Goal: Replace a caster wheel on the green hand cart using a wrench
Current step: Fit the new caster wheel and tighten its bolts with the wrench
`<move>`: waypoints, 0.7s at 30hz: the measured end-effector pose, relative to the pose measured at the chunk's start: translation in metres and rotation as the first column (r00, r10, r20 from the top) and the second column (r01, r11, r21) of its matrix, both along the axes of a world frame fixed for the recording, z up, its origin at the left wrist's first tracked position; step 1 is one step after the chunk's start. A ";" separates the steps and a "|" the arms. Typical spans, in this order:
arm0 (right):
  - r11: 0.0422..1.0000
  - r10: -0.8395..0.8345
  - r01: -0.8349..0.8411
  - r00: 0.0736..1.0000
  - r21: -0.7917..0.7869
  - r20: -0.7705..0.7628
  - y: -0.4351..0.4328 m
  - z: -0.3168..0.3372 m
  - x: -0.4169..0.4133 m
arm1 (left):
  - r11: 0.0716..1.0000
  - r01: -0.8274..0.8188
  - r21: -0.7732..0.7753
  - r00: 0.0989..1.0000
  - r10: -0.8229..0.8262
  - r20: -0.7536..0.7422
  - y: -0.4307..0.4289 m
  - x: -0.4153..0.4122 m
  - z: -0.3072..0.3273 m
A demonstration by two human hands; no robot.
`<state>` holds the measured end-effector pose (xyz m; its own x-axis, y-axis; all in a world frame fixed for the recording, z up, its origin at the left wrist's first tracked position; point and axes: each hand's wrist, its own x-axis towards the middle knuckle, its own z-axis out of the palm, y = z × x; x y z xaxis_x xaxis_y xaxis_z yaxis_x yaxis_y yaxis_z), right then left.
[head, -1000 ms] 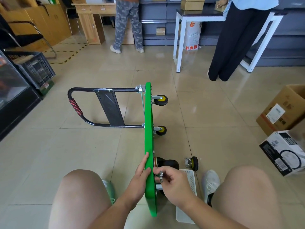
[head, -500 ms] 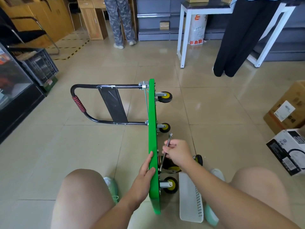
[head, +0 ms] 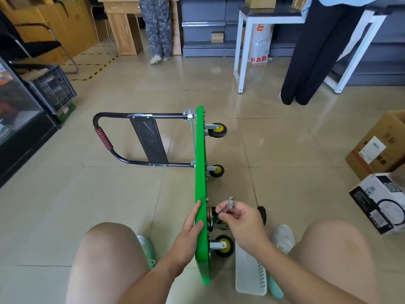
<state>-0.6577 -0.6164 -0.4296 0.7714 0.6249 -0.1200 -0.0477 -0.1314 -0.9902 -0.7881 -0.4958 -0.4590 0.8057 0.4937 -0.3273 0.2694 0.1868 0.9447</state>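
Now the green hand cart [head: 200, 172] stands on its side on the floor [head: 109, 205], in the middle of the frame. Its black handle [head: 105, 137] lies out to the left. Its wheels [head: 218, 130] stick out to the right. The left hand [head: 191, 222] lies flat on the green board low in the frame, fingers straight, thumb on the edge. The right hand [head: 241, 218], just right of the board, pinches a small shiny wrench [head: 229, 204], which looks blurry. One black wheel [head: 262, 213] sits on the floor apart from the cart, just right of that hand. A white basket [head: 249, 275] lies below it.
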 end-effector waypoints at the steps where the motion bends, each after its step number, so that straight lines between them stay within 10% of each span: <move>1: 1.000 -0.013 0.013 1.000 0.000 -0.009 0.002 0.000 0.000 | 1.000 0.000 -0.002 1.000 0.000 -0.003 0.000 0.000 0.000; 10: 0.979 -0.192 0.201 0.952 0.015 -0.238 0.009 0.008 0.028 | 1.000 -0.014 -0.014 1.000 0.014 -0.017 -0.001 0.001 0.003; 21: 0.997 -0.030 0.022 0.992 0.071 0.121 -0.018 0.015 -0.036 | 1.000 -0.013 -0.002 1.000 0.013 0.007 0.001 0.002 -0.006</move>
